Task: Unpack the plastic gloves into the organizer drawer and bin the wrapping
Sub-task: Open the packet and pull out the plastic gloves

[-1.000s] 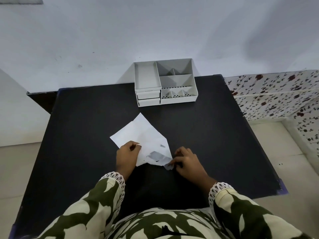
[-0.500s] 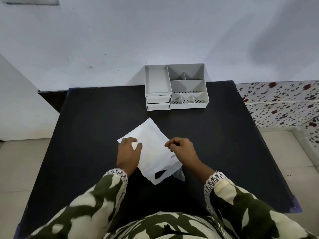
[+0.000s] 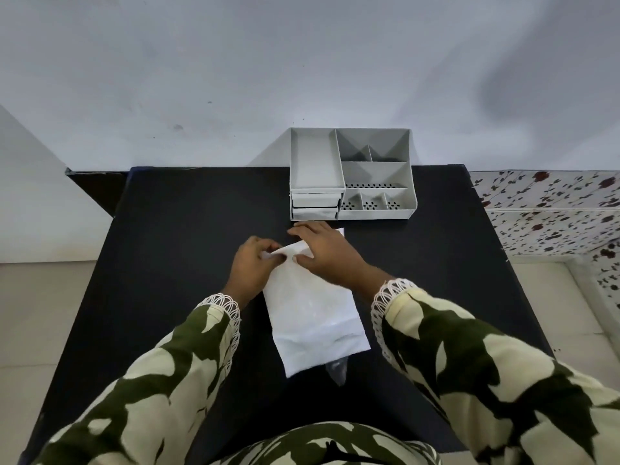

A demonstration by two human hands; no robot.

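Note:
A white packet of plastic gloves [image 3: 313,317] lies lengthwise on the black table [image 3: 174,270], its far end toward the grey organizer [image 3: 349,176]. My left hand [image 3: 253,268] pinches the packet's far left corner. My right hand [image 3: 322,251] lies across the far end with fingers spread, pressing it down. A bit of clear plastic [image 3: 336,370] sticks out from under the packet's near edge. The organizer's two small drawers [image 3: 315,206] sit shut at its front left, just beyond my right fingertips.
The organizer stands at the table's far edge against a pale wall. A floral-patterned surface [image 3: 550,209] lies to the right beyond the table edge. Tiled floor shows on both sides. No bin is in view.
The packet has turned from diagonal to lengthwise and sits closer to the organizer. Both hands moved from its near end to its far end.

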